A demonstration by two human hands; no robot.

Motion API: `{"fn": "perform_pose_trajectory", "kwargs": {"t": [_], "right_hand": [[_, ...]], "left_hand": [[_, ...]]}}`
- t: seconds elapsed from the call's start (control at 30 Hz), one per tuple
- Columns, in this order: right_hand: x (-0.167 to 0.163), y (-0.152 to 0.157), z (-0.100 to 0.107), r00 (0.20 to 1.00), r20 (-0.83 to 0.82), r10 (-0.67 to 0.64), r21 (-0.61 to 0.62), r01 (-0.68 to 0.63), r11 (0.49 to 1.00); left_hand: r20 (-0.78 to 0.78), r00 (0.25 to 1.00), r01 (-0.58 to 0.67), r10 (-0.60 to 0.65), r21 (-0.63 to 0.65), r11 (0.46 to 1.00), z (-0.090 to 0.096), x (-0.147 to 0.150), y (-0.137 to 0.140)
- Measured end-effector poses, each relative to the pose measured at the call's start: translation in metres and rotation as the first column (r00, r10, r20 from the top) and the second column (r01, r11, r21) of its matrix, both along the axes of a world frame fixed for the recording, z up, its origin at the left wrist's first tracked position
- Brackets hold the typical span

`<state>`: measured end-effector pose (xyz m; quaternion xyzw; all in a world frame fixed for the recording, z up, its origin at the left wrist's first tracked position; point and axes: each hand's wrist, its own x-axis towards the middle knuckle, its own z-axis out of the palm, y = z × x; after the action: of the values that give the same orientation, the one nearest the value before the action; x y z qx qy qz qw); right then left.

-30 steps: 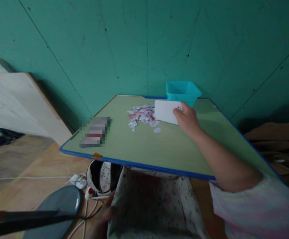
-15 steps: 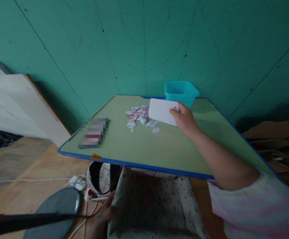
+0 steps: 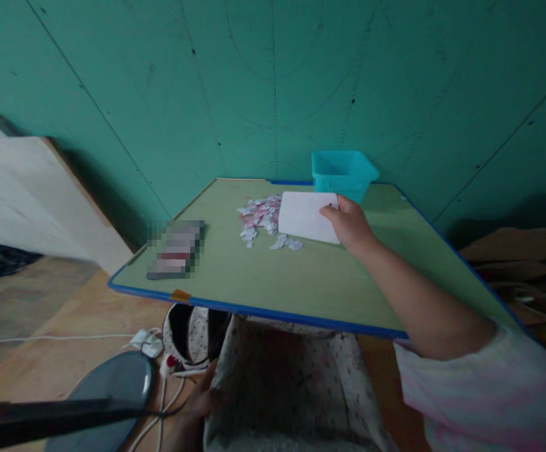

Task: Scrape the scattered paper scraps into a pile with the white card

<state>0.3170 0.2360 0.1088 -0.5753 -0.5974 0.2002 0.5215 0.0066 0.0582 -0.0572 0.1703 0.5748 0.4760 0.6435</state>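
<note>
My right hand (image 3: 351, 225) is closed on one end of a thin white board (image 3: 305, 216) with rounded corners and a small dark hole. The board is tilted over the table, its left edge against a heap of torn paper scraps (image 3: 260, 213), white and pinkish. A few loose scraps (image 3: 286, 242) lie just in front of the board. Below the table's front edge, my left hand (image 3: 204, 395) grips the left side of a spotted, stained cloth bag (image 3: 296, 389) that hangs open under the edge. Part of that hand is in shadow.
A turquoise plastic basket (image 3: 343, 172) stands at the back of the green table (image 3: 235, 276), near the wall. At the left lies a pixelated flat object (image 3: 176, 250). On the floor are a grey stool (image 3: 108, 389), white cables and a power plug (image 3: 145, 342).
My right hand has turned the white board more level and lowered it slightly toward the table. Small loose scraps in front of it have shifted together. My left hand stays on the bag.
</note>
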Motion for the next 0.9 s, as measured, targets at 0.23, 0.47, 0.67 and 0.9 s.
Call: {"fn": "perform_pose_trajectory", "kwargs": {"t": [0.23, 0.47, 0.67, 0.9], "right_hand": [[0.000, -0.001, 0.000, 0.995, -0.078, 0.067, 0.000, -0.067, 0.998], [-0.005, -0.001, -0.005, 0.996, -0.015, 0.085, -0.018, -0.085, 0.996], [-0.006, -0.002, -0.005, 0.988, -0.073, 0.139, -0.009, -0.140, 0.990], [-0.011, -0.007, -0.001, 0.994, 0.071, 0.077, -0.020, -0.076, 0.997]], "left_hand": [[-0.037, 0.999, -0.004, 0.006, 0.042, 0.999, -0.006, 0.003, -0.003], [-0.090, 0.995, 0.050, -0.044, 0.067, 0.996, -0.006, -0.001, -0.003], [-0.081, 0.995, 0.066, -0.061, 0.062, 0.996, 0.010, 0.004, 0.000], [-0.060, 0.996, 0.063, -0.060, 0.053, 0.997, 0.008, 0.005, 0.000]]}}
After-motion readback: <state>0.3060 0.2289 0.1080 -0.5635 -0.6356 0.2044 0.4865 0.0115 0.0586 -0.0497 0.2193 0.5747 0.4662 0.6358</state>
